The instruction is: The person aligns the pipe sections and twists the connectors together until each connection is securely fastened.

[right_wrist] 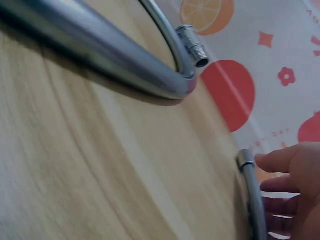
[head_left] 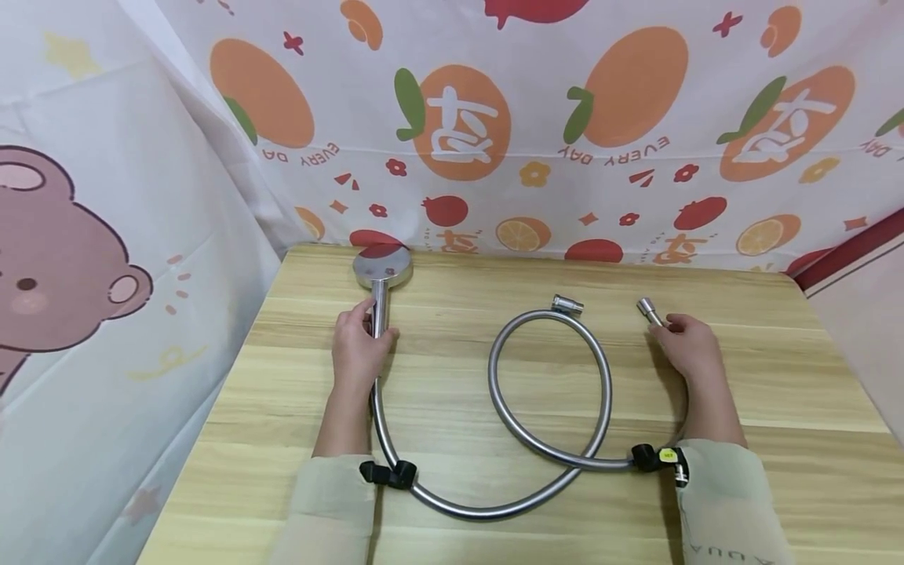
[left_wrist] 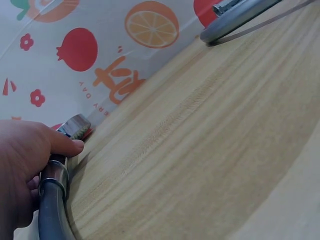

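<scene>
At the far left of the table lies a shiny round hand shower (head_left: 382, 267). My left hand (head_left: 359, 345) grips its handle, with the thumb over the right side and fingers along the left. In the left wrist view, the metal hose (left_wrist: 52, 207) joins the handle's lower end beneath the hand. The hose (head_left: 494, 512) loops across the table. Its other end, a metal connector (head_left: 646, 308), lies by my right hand (head_left: 688, 345). The right wrist view puts the fingertips right beside the hose; whether they pinch it is unclear.
A short metal fitting (head_left: 568, 305) lies just behind the hose loop. Black wrist cameras (head_left: 395, 473) partly cover the hose. The wooden table (head_left: 452, 392) ends at a fruit-patterned cloth (head_left: 544, 196) behind. A white cloth (head_left: 176, 314) hangs on the left.
</scene>
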Motion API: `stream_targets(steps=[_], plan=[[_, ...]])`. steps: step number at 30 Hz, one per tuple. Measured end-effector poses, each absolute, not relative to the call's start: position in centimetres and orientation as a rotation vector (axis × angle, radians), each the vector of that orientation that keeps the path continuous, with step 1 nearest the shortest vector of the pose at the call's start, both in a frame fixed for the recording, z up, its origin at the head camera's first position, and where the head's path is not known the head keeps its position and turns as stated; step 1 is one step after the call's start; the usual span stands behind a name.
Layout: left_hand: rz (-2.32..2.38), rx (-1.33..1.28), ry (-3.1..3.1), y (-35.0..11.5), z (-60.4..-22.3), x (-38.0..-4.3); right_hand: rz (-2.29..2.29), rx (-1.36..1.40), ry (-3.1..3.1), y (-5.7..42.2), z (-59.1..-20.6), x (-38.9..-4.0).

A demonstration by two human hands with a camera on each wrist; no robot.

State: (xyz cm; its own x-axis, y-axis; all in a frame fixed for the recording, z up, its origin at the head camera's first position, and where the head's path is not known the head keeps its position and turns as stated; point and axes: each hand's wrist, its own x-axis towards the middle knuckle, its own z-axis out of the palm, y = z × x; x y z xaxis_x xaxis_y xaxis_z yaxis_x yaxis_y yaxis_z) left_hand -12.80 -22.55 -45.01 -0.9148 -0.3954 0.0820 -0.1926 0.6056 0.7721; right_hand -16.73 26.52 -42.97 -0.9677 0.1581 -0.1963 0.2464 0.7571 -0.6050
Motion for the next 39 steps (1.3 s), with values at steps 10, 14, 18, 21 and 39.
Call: stream_targets(steps=[10,14,18,21,39], plan=[[-1.199,0.488,-2.625,-22.3,-44.7,-12.8,-1.046,0.439,2.862,26.2,-44.6,-16.8],[-1.2,0.476,-2.622,-22.1,-44.7,-12.8,-1.078,0.413,2.83,26.7,-43.5,-16.6],[-1.193,0.461,-2.618,-22.1,-44.7,-12.9,-1.042,0.38,2.827,27.2,-42.6,-16.7],[-1.187,0.462,-2.624,-22.2,-44.9,-12.9,-0.966,0.318,2.814,27.5,-42.7,-17.0],[-1.251,0.364,-2.666,-19.0,-40.9,-12.9,-1.094,0.465,2.858,26.5,-45.7,-16.8]])
